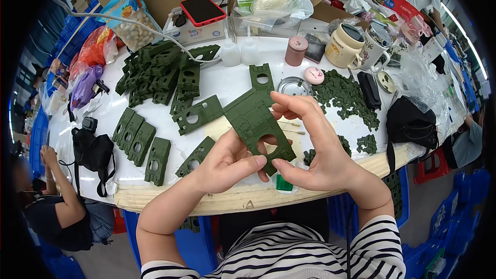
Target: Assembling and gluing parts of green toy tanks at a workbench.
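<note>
I hold a flat dark green plastic plate point(253, 119) with a round hole, tilted above the white table's front edge. My left hand point(227, 161) grips its lower left side, thumb pressed near the hole. My right hand point(315, 144) pinches its right edge, fingers arched over the top. A small green-capped container point(283, 183) stands on the table just under the plate. More plates of the same kind lie flat on the table: several in a row point(138, 142) at the left, one point(197, 115) just beyond my left hand, another point(261, 76) farther back.
A heap of green plates point(157, 72) sits at the back left, a spread of small green pieces point(347, 93) at the right. A phone point(202, 9) on a box, bags, two mugs point(344, 45), a round dish point(294, 87) and a black bag point(411, 121) crowd the table point(227, 80). Other people sit around.
</note>
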{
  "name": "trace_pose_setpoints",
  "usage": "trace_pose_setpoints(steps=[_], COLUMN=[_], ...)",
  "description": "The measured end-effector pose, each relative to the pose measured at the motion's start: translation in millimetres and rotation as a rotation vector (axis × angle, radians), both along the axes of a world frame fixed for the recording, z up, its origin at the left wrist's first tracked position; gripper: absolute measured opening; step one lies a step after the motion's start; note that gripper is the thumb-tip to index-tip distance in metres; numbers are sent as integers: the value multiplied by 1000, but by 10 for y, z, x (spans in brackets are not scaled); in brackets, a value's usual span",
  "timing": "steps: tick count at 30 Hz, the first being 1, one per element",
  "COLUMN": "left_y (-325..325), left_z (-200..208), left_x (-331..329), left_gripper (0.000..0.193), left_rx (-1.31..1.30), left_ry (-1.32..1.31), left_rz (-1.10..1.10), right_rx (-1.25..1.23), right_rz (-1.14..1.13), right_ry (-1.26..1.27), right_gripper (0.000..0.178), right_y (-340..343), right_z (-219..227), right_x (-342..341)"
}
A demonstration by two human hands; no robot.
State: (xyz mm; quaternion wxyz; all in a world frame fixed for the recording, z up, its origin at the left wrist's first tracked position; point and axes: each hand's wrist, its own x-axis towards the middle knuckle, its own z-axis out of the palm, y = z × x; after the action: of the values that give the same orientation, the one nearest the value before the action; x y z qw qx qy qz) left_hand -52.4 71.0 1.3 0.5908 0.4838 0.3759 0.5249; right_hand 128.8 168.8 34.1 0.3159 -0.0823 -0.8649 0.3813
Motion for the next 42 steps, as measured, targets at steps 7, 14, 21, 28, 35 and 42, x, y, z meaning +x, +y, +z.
trace_pose_setpoints(steps=[7,14,21,28,35,42], left_y=[-48,-80,-84,-143,-607,-1074], left_z=[73,91,142,294,281,-118], left_x=[-21,-15,72,-132,-1190,-1941], left_gripper=[65,61,68,58,57,62], left_rx=[-141,-92,610,526,149,-380], left_ry=[-159,24,937,1145,1484,1488], left_rz=[-332,-271,486,622,1023,929], right_rx=[-542,-775,-658,-485,-392,-363], right_rz=[101,73,-46,-110,-221,-225], right_ry=[84,-12,169,213,196,186], right_gripper=[47,12,11,31,17,14], right_y=[120,85,8,98,198,185], right_z=[-35,49,-71,-131,-86,-95], right_x=[84,131,32,-13,33,31])
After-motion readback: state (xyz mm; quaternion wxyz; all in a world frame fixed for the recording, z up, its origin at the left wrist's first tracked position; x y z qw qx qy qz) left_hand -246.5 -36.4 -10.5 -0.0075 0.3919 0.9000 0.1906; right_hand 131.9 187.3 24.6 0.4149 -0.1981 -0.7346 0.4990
